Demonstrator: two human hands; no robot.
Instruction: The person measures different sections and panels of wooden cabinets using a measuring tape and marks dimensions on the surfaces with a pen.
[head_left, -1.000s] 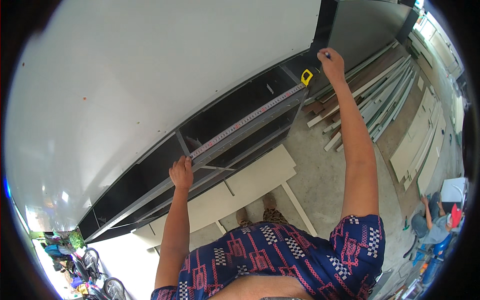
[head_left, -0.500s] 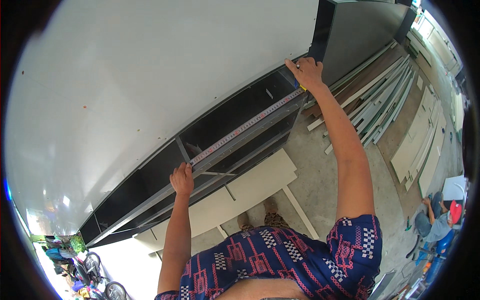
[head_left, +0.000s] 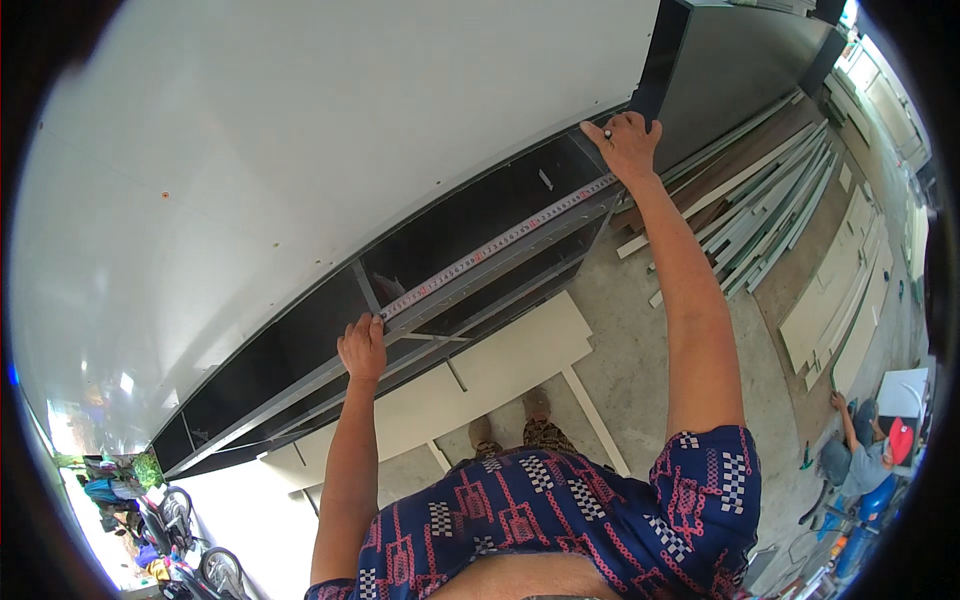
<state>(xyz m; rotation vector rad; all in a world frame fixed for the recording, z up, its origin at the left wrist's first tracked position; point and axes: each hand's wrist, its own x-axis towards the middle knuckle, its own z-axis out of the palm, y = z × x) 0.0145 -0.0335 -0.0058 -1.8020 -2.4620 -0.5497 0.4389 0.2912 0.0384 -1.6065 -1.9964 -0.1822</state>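
Observation:
A tape measure's white blade with red and black marks is stretched along the open dark frame at the edge of a large white panel. My left hand has its fingers pinched at the blade's near-left end, beside a crosspiece. At the far-right end my right hand is closed over where the blade runs under it; the tape case is hidden by the palm. A small dark-tipped stick, perhaps a pen, pokes out between the right thumb and fingers.
A tall dark cabinet adjoins the frame at far right. Several long strips and cut boards lie on the floor. A pale board rests by my feet. A person with a red cap sits at right; motorbikes stand lower left.
The view has shifted slightly. Both hands keep their places along the tape; the blue and yellow case that showed under my right hand is now covered. The seated person's arm has lifted outward.

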